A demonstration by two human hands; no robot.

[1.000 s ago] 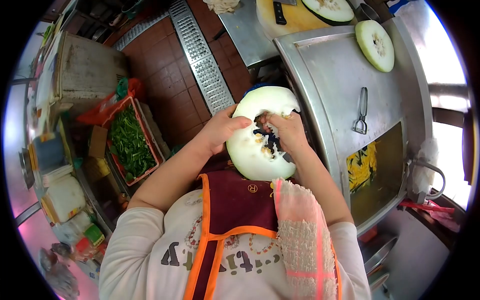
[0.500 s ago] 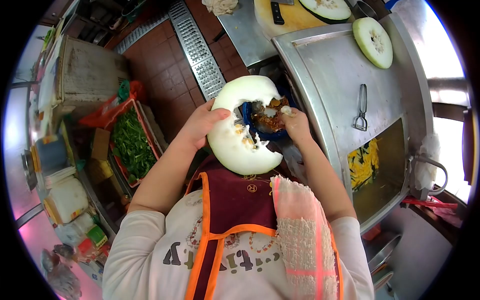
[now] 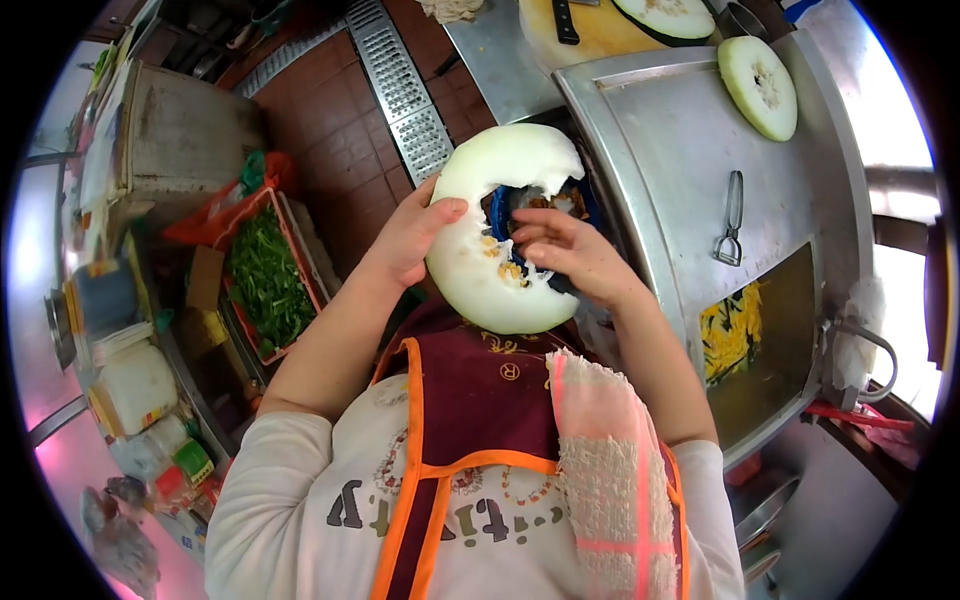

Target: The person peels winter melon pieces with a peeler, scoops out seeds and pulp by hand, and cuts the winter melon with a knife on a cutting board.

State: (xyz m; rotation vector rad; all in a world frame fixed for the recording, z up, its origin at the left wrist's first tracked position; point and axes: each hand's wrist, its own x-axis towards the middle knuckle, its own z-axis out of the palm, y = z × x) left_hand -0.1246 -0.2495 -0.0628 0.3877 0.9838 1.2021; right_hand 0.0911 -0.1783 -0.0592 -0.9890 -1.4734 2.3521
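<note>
A thick, C-shaped slice of winter melon, white with a ragged hollow centre, is held up in front of the apron. My left hand grips its left rim, the thumb lying on the white flesh. At the gap on the other side, my right hand reaches into the hollow with its fingers bent and apart, near the torn inner edge where some yellowish seeds cling. No piece shows in those fingers. Below the slice, a blue-lined bin with brownish scraps is partly hidden.
A steel counter on the right carries a peeler and a pale melon round. Yellow strips lie in the sink. A knife rests on the cutting board. Leafy greens fill a crate at left.
My right hand has let go of a pale scrap over the bin and moved left into the hollow. The melon slice has shifted slightly up and right, still in my left hand.
</note>
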